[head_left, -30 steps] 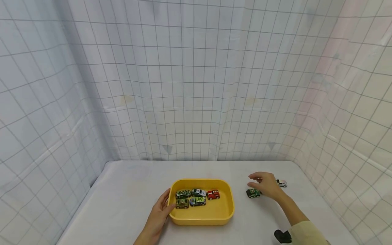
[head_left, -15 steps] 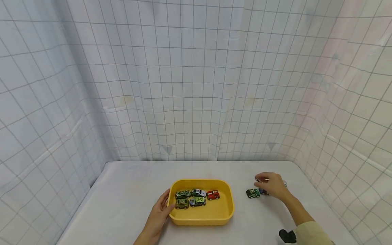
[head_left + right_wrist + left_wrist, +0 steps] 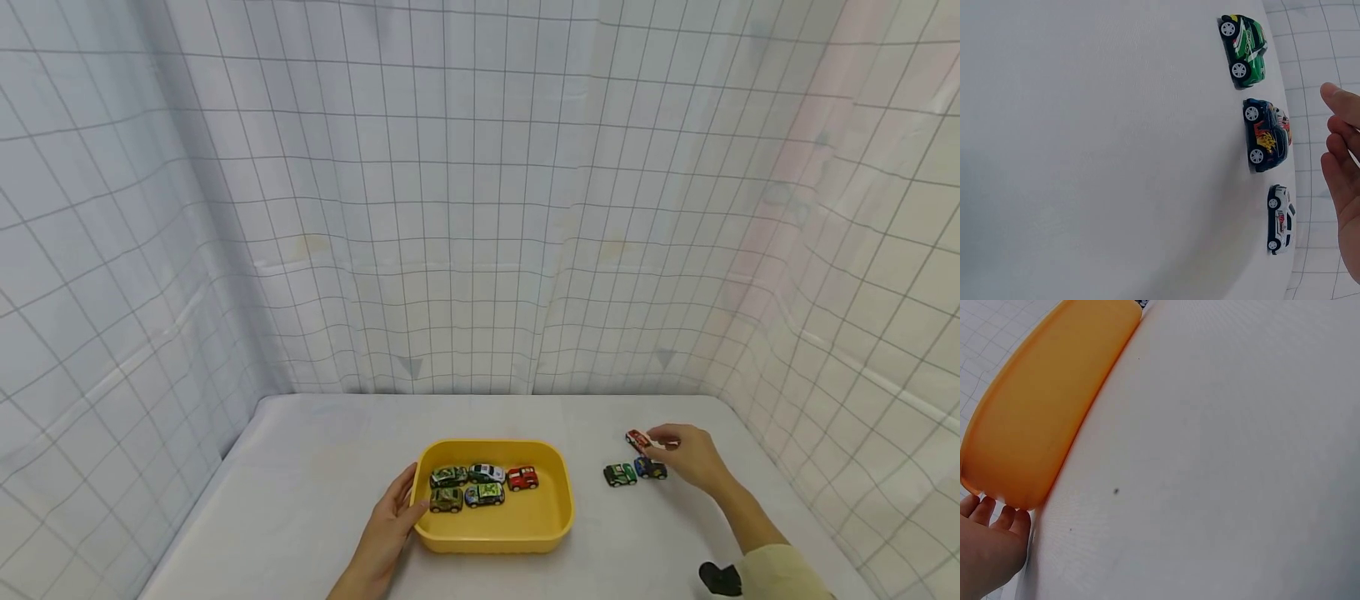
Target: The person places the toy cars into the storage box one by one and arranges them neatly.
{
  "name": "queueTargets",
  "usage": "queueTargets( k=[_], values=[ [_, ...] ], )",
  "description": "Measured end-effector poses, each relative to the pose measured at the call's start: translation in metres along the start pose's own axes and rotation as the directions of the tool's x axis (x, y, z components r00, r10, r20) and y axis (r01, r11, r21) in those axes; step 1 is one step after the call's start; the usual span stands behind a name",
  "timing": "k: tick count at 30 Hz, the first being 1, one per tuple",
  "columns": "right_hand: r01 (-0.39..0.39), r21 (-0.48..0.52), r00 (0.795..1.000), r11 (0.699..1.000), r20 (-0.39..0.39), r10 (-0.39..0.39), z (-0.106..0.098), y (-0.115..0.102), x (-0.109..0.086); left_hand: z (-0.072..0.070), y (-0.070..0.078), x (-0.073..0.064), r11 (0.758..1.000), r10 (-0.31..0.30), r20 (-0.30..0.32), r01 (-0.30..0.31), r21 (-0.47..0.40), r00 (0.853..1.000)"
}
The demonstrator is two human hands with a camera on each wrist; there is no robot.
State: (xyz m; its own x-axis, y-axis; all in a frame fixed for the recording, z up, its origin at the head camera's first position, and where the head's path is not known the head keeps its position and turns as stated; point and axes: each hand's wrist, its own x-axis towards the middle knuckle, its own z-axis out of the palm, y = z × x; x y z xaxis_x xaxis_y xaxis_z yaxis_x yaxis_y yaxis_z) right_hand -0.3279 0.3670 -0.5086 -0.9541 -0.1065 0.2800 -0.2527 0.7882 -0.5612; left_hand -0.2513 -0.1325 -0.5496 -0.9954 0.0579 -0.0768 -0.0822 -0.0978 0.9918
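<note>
Fingers of the right hand relaxed near dark blue car, left hand gripping yellow tray

Holding nothing, the right hand hangs toward the far right corner of the tabletop. Near it stand the dark blue car, a green car to that one's left, a red-and-white car on its far side and, clearest from the right wrist, a white car. The left hand holds the yellow tray by its left end, well in from the tabletop's side edges. Inside, a camouflage car, a black-and-white car and a red car stand behind an olive car and a lime-green car.
</note>
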Motion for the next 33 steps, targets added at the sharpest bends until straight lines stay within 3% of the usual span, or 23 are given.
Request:
queueTargets(
  k=[23,33],
  values=[
    [-0.069,-0.046,0.997,0.997,-0.037,0.067,-0.020,0.039,-0.009,0.002,-0.001,-0.002,1.000,-0.001,-0.020,0.000,-0.012,1.000],
    [-0.109,-0.074,0.994,0.991,0.010,0.110,-0.030,0.051,-0.011,0.003,0.000,-0.001,1.000,-0.012,-0.042,0.012,0.013,0.999]
  ],
)
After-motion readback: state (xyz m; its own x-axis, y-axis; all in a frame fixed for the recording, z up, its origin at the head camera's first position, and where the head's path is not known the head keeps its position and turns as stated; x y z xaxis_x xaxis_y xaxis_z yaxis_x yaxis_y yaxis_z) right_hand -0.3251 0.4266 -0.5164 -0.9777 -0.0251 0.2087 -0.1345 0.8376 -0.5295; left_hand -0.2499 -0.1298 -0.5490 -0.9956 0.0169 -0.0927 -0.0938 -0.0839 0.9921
